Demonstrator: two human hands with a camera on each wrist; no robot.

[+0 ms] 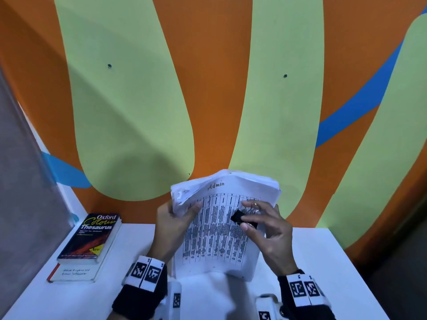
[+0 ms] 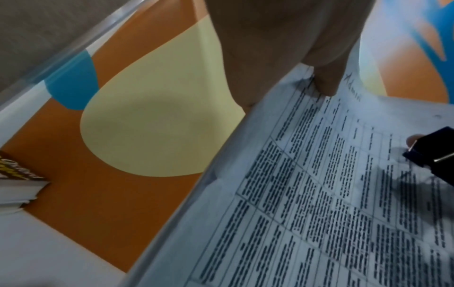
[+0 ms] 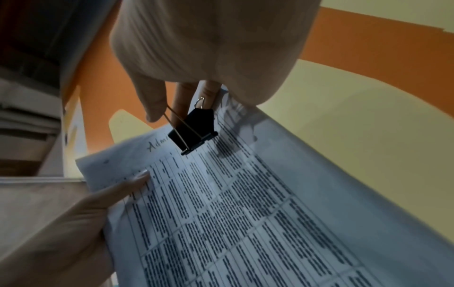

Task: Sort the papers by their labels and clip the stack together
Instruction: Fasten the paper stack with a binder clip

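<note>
Paper stack (image 1: 217,229) above table (image 1: 323,262), clip (image 1: 240,217) seemingly over it, 2 books (image 1: 89,241) left

Open worktop on my right, books crowding my left.

I see the thesaurus (image 1: 91,236) stacked on another book (image 1: 74,272) at the worktop's (image 1: 323,262) left edge, the painted wall (image 1: 208,88) close behind, and the paper stack (image 1: 221,227) held upright mid-worktop, blocking the centre.

So there's an Oxford Colour Thesaurus (image 1: 92,236) lying on the white table (image 1: 323,273) at the left, stacked on top of another white-covered book (image 1: 74,273). Behind it all is a wall (image 1: 219,88) painted orange with pale green blobs and blue stripes.
</note>
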